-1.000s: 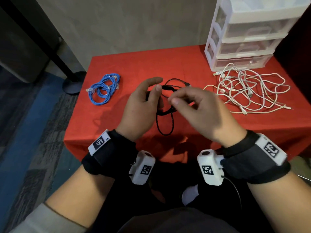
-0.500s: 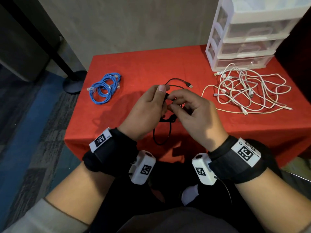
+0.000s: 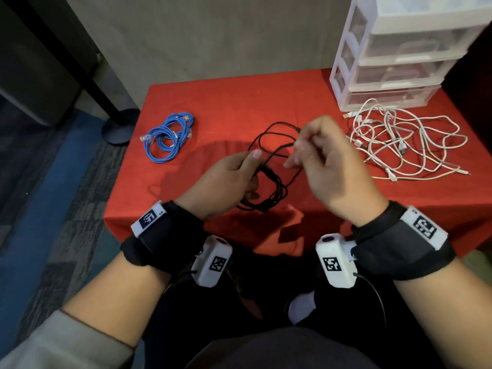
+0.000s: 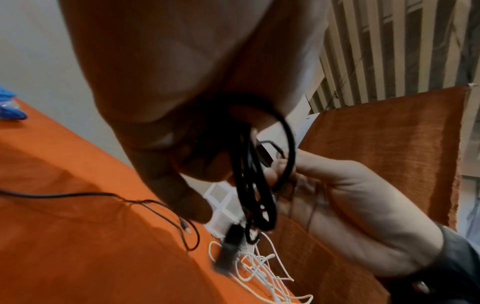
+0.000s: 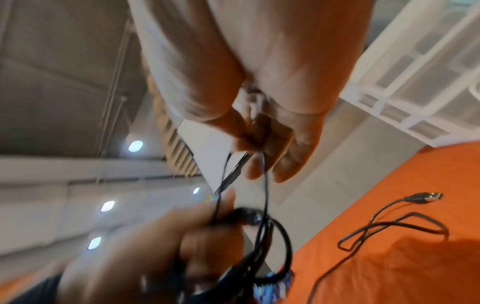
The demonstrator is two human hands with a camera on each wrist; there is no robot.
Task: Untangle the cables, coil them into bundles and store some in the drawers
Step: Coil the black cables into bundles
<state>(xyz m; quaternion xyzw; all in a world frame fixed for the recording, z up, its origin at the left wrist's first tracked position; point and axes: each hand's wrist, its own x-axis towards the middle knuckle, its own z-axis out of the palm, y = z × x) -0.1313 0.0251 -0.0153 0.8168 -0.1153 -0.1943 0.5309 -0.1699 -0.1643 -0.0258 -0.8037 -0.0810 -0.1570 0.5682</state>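
Black cable (image 3: 269,166) is being worked between both hands just above the near edge of the red tablecloth (image 3: 234,102). Fingers of the right hand (image 3: 327,166) are pinching a thin strand of it, and that strand is running leftward and toward the person, into the coil gathered in the left hand (image 3: 226,179), whose thumb and curled fingers are clamping the loops. From that grip the finished loops are hanging down and toward the person, while the free length is looping away across the cloth, ending in a USB plug (image 5: 426,196). So the slack is lying beyond and to the right of the coil, nearer the right hand, which looks best placed to be feeding the next turn. Farther out, a bundled blue cable (image 3: 167,137) is lying to the left, and tangled white cables (image 3: 399,145) are sprawling to the right, just before the closed white drawers (image 3: 394,62).
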